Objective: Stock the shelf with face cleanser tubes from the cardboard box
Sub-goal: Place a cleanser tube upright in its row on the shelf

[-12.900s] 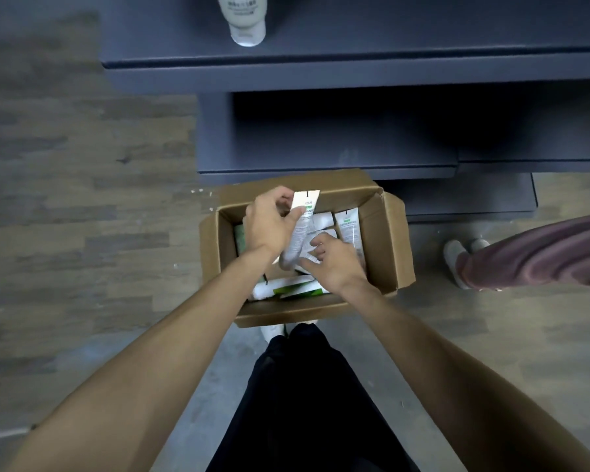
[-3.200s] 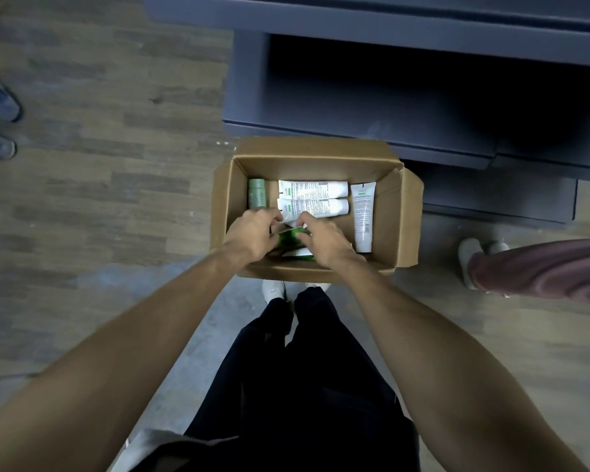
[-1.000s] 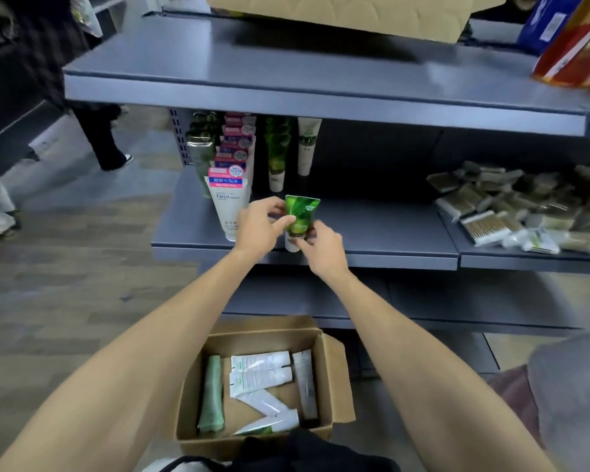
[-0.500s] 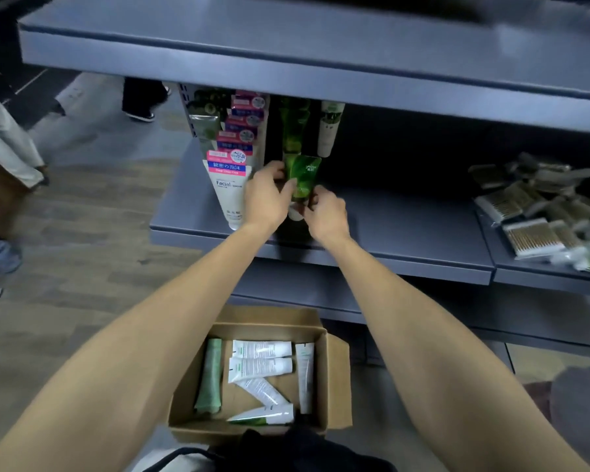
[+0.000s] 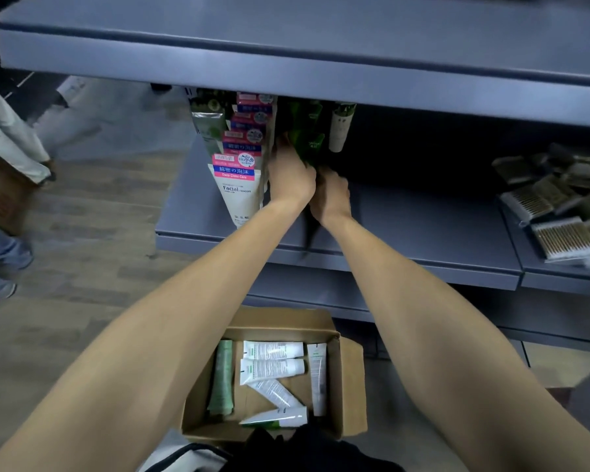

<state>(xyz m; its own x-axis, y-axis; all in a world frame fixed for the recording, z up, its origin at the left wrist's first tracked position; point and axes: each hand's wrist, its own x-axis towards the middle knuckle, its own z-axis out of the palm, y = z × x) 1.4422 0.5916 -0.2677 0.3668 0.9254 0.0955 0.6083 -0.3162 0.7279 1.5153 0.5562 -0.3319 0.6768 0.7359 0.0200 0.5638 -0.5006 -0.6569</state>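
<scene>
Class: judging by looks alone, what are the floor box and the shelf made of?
Cardboard box: brown, matte corrugated-looking card, with folded flaps. Shelf: probably painted metal; smooth blue-grey surface, thin straight front lip, faint sheen.

Fingertips hidden behind green tube (image 5: 308,144)

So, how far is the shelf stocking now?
Done: rows of tubes stand on the shelf, among them the pink and white facial cleanser tubes. In hand: the left hand and right hand are setting a green tube into its row. Left: about six tubes lie in the cardboard box, one pale green tube and several white tubes.
</scene>
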